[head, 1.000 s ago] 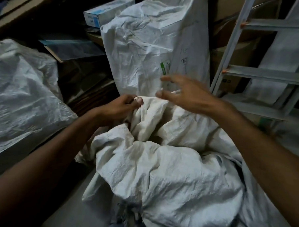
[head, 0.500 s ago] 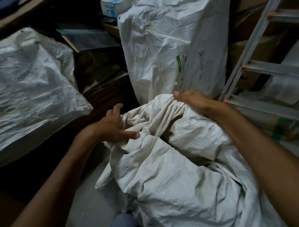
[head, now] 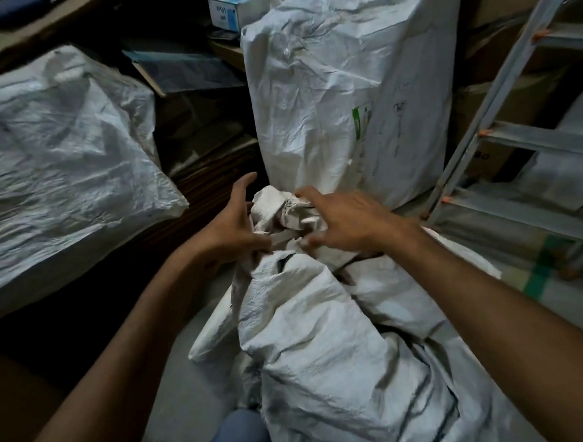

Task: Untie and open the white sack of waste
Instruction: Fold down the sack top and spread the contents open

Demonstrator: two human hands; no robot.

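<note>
A crumpled white woven sack (head: 338,350) lies on the floor in front of me, its bunched neck (head: 280,213) pointing away. A flat white tie strip (head: 282,236) crosses the neck between my hands. My left hand (head: 231,228) grips the neck from the left, thumb and fingers pinched at the strip, index finger raised. My right hand (head: 343,223) lies over the neck from the right, fingertips curled onto the gathered cloth and strip. What the sack contains is hidden.
A tall upright white sack (head: 349,99) stands just behind the neck. Another full white sack (head: 62,164) lies to the left. A metal ladder (head: 501,129) leans at the right. Cardboard boxes and a blue-white carton (head: 229,9) fill the back. My knee (head: 241,432) shows at the bottom.
Both hands have closed in on the sack's neck; the right hand came down from the top fold onto the gathered cloth, and the left moved up to pinch the strip.
</note>
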